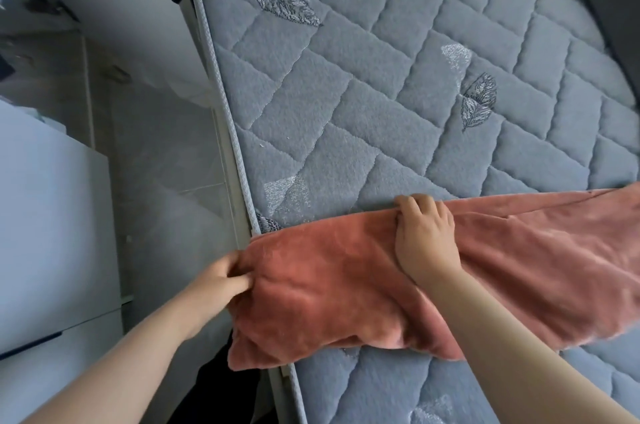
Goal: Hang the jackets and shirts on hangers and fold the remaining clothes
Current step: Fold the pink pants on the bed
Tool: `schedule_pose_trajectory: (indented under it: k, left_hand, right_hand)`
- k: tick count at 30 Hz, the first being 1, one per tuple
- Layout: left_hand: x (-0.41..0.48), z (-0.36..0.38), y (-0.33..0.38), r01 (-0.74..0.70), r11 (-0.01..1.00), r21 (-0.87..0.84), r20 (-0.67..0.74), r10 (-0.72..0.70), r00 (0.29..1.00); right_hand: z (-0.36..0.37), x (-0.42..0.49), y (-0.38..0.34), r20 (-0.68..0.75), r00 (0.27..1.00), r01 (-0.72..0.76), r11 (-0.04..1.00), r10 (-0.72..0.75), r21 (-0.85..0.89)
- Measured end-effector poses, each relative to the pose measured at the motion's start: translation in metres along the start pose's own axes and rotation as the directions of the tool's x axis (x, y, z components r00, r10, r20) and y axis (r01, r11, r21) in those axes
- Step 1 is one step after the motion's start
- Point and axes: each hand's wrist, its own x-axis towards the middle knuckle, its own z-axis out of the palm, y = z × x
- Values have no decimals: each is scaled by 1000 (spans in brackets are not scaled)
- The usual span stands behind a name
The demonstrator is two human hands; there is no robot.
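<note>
Right, you have the pink fleece garment (pixel 346 288) lying across the near part of the bed (pixel 381 84). Its left end hangs a little over the bed's edge above the floor (pixel 166 153), and the rest runs off to the right, out of view (trousers or a top, it is hard to tell which). Your left hand (pixel 221 280) pinches the left end of the cloth between thumb and fingers. Your right hand (pixel 424 236) lies on top near the middle, its fingers curled over the far edge and gripping it.

This looks like the start of a fold. To do it well, first draw the left end taut against the right hand, so the thick pile lies flat and the edges line up. Then bring that end over to the right in one sweep, using the right hand's line as the crease. Fleece is bulky and likely to spring back, so press the fold down with a flat palm before you let go. Pull the overhanging corner onto the bed, or it may drag the piece off.
</note>
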Motion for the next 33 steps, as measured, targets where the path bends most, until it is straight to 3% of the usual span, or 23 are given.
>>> schedule_pose_trajectory:
  k: [2,5,8,11,14,16,19,21,24,26,30,32,33]
  left_hand:
    - [1,-1,0,46,983,-179,70,-33,997]
    - [5,-3,5,1,989,-145,149,21,989]
    - [10,-10,13,6,999,-43,166,1,986]
    - [11,-25,21,72,991,110,144,-87,986]
    - [-4,-43,34,109,992,58,237,-120,964]
    - [-22,-50,43,168,982,-83,324,-132,937]
    - [-54,-50,60,197,941,-276,308,-108,945]
    - [-74,-41,76,228,906,-357,256,-140,956]
    - [-100,-6,103,273,858,-435,258,-172,951]
    - [-110,29,123,264,852,-451,239,-170,956]
    - [-117,96,158,255,826,-502,294,-114,949]
    - [-113,122,174,225,842,-491,388,-20,921]
    - [-111,132,181,203,852,-483,435,32,900]
  right_hand:
    - [1,-12,-18,-110,980,173,982,-165,72]
    - [14,-37,-43,31,908,413,904,-419,109]
    - [31,-48,-50,158,888,427,902,-431,60]
    - [41,-45,-48,181,896,408,913,-405,20]
    - [40,-40,-51,216,899,388,922,-382,15]
    - [34,-40,-62,185,919,346,937,-349,48]
    - [7,-62,-80,22,952,283,908,-305,310]
    - [-20,-92,-86,-110,924,372,801,-365,469]
    - [-52,-136,-87,-191,864,490,686,-467,538]
    - [-63,-148,-78,-257,883,467,693,-392,550]
    - [-80,-152,-36,-364,931,287,696,-39,659]
    - [-92,-149,-8,-299,937,134,601,183,788]
    - [-99,-148,5,-227,928,63,476,295,877]
